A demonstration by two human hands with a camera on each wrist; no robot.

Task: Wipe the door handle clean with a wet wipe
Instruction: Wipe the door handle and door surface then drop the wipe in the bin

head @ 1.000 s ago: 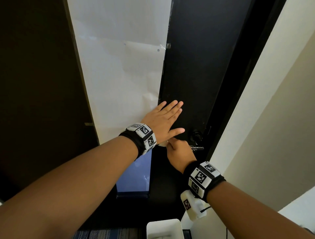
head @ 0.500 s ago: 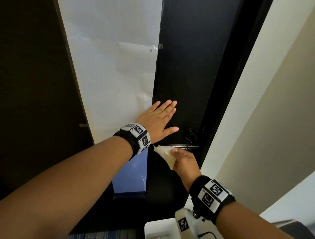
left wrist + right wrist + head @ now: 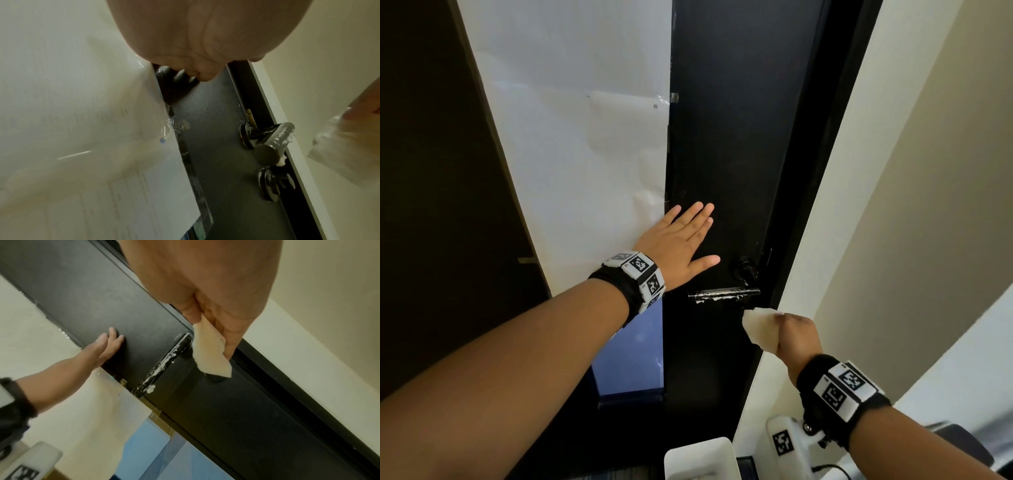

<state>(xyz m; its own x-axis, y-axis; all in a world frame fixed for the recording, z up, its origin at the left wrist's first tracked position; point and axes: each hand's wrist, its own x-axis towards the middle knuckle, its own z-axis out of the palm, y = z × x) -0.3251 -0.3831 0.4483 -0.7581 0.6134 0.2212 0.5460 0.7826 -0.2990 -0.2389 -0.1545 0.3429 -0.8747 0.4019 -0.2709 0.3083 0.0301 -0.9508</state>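
Door handle (image 3: 723, 294): dark horizontal lever low on the black door (image 3: 739, 137), streaked with white residue along its underside (thickest near the free end).

Wet wipe (image 3: 760, 328): pale folded pad, just below the handle's hinged end, not touching it. Likely soft, limp and light; probably best kept bunched between thumb and fingers so that a firm face meets the lever.

Right hand (image 3: 792, 337): fingers curled, pinching the wet wipe.

Left hand (image 3: 678, 241): flat on the door above and left of the handle, fingers straight.

Handle likely rigid and slick.
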